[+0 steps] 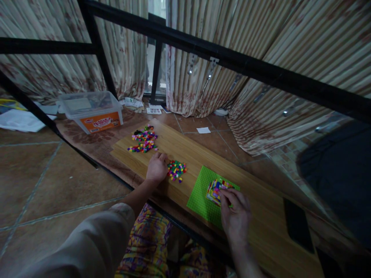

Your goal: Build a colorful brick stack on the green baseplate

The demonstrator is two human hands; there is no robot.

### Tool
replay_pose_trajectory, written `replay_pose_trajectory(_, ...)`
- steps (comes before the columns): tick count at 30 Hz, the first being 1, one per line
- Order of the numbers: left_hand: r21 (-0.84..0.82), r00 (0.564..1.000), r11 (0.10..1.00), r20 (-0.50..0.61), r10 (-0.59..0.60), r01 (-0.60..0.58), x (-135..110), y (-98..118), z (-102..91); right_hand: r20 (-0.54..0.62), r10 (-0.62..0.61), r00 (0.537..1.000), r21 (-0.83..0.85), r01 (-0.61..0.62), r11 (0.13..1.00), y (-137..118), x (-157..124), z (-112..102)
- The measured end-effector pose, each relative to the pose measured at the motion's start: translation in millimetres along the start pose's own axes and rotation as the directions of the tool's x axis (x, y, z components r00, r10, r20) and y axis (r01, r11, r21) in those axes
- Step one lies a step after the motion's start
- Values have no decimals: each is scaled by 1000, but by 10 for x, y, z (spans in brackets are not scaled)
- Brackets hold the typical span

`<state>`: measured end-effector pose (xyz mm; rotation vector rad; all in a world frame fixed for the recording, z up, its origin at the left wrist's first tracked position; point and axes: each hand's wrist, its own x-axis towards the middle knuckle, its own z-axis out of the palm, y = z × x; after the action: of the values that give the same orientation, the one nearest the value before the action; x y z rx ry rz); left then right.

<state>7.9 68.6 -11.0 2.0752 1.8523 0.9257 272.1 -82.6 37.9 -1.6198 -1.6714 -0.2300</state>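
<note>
A person sits at a long wooden worktop (197,158), both bare hands over small coloured bricks. The right hand (237,210) is at the green plate (199,199), its thumb and forefinger brought close together at the layered block of bricks (213,193) built up there; whether a loose brick is pinched between them cannot be told. The block is a low stack with white, yellow, red and blue in its layers, standing on the plate toward its far side.

The left hand (157,168) rests low over the worktop, fingers curled under and knuckles up — just beside a small heap of loose bricks (177,170). Its fingertips are hidden, so it is unclear whether it has hold of anything.

Farther toward the left end of the worktop lies a larger spread of bricks (145,139), mixed in colour, with some dark ones at its far edge. Toward the other end, well apart from the bricks, lies a flat black slab (298,224).

Beyond the worktop's left end, a clear plastic box (92,110) with an orange label stands on a brown rug (77,133). Striped curtains (203,88) hang behind black metal bars (255,67).
</note>
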Motion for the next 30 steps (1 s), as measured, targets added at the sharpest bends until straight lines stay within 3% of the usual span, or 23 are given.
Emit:
replay_pose_trajectory(4,-2,1000,1000,14,5,-5,6,6,-13,-21,18,1000,36,-17,999,-28,9,-14)
replay_pose_trajectory(9,-3,1000,1000,10,5,-5,8,1,-5,-143,109,984,59,-101,993,-198,-65,-130)
replay_pose_trajectory(13,6,1000,1000,4,9,-9,8,-4,1,-88,134,987,122,-123,985,-458,-240,-145)
replay_pose_trajectory(21,12,1000,1000,5,2,-2,-5,15,-11,200,94,975,225,-139,964,-797,-503,191)
replay_pose_trajectory(30,9,1000,1000,-8,2,-2,-18,27,-13,221,102,970,230,-153,961,-870,-282,647)
